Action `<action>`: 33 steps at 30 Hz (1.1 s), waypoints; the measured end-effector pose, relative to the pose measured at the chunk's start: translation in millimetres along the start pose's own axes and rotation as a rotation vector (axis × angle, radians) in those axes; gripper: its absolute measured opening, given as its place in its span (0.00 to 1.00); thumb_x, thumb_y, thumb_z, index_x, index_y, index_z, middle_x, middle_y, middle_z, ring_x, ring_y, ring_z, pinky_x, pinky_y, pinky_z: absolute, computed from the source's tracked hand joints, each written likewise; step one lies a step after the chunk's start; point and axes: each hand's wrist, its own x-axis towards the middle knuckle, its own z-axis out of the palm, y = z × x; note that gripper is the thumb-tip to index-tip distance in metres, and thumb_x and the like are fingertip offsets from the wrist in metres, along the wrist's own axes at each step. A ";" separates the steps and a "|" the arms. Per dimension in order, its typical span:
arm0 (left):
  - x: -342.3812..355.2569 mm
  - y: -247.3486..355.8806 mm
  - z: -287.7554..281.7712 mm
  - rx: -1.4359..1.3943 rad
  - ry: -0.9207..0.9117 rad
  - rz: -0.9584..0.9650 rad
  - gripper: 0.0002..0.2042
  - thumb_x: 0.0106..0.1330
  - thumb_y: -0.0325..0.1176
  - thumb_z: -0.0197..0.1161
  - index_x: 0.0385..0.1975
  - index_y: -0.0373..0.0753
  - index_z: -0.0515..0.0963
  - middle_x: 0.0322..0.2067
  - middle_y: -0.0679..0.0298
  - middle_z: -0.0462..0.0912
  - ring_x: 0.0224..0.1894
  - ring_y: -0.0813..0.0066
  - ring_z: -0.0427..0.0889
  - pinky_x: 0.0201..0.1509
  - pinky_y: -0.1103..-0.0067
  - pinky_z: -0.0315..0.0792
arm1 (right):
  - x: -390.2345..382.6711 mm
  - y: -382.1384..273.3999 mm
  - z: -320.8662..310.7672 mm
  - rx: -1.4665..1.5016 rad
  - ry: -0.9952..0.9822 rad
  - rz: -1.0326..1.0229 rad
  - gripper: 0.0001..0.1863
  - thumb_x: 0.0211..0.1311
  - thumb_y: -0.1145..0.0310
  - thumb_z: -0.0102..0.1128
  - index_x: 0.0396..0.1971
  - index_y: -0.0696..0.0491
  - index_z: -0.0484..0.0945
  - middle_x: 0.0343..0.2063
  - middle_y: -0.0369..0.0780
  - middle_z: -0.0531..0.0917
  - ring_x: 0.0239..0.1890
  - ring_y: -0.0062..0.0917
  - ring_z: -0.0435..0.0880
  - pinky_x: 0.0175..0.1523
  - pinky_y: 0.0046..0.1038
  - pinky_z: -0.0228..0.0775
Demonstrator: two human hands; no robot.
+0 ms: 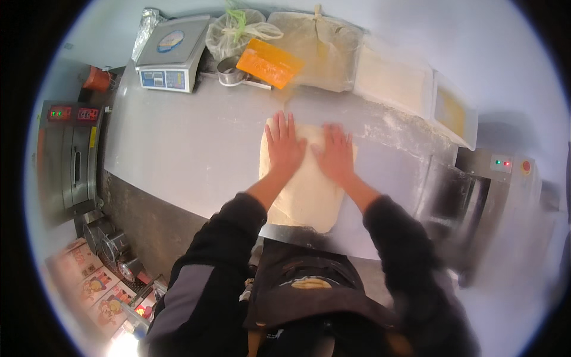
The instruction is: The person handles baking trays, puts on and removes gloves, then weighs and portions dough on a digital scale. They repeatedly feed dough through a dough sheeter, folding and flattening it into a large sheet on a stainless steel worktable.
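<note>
A pale sheet of dough lies on the metal worktable, reaching to its front edge. My left hand rests flat on the far left part of the dough, fingers spread and pointing away from me. On the far right part, my right hand presses down the same way, its fingers stretched out and slightly blurred. The two thumbs point toward each other with a strip of dough between them. Neither hand grips anything.
Along the back stand a digital scale, a plastic bag, a metal cup, an orange scraper and a flour-dusted bag. White tubs line the back right. An oven stands left, a machine with buttons right.
</note>
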 end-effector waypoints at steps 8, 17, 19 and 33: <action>-67.9 2.9 -6.2 -0.009 0.056 -0.274 0.40 0.70 0.45 0.58 0.79 0.36 0.54 0.80 0.44 0.49 0.82 0.48 0.47 0.82 0.49 0.43 | -17.0 -74.1 19.6 0.120 -0.029 0.263 0.38 0.73 0.56 0.56 0.77 0.56 0.59 0.76 0.52 0.61 0.80 0.48 0.54 0.81 0.56 0.40; -125.7 -6.1 -28.4 -0.122 -0.121 -0.390 0.43 0.70 0.49 0.60 0.81 0.37 0.50 0.80 0.41 0.47 0.83 0.48 0.44 0.82 0.50 0.43 | -58.1 -113.0 14.5 0.027 -0.045 0.169 0.41 0.69 0.53 0.59 0.77 0.57 0.60 0.77 0.52 0.60 0.82 0.46 0.51 0.82 0.56 0.38; -133.2 -10.6 -27.3 -0.142 -0.016 -0.347 0.44 0.70 0.49 0.60 0.81 0.37 0.50 0.80 0.42 0.47 0.83 0.49 0.43 0.82 0.48 0.44 | -67.2 -113.4 12.7 -0.037 0.016 0.091 0.42 0.68 0.52 0.59 0.76 0.57 0.60 0.77 0.51 0.61 0.81 0.45 0.53 0.82 0.57 0.38; -228.6 -20.3 -9.6 -0.035 0.055 -0.137 0.45 0.67 0.53 0.62 0.80 0.38 0.53 0.81 0.45 0.47 0.83 0.46 0.46 0.79 0.42 0.45 | -181.9 -83.1 36.1 0.062 0.182 -0.104 0.42 0.67 0.55 0.64 0.76 0.57 0.60 0.75 0.53 0.62 0.79 0.47 0.57 0.80 0.57 0.45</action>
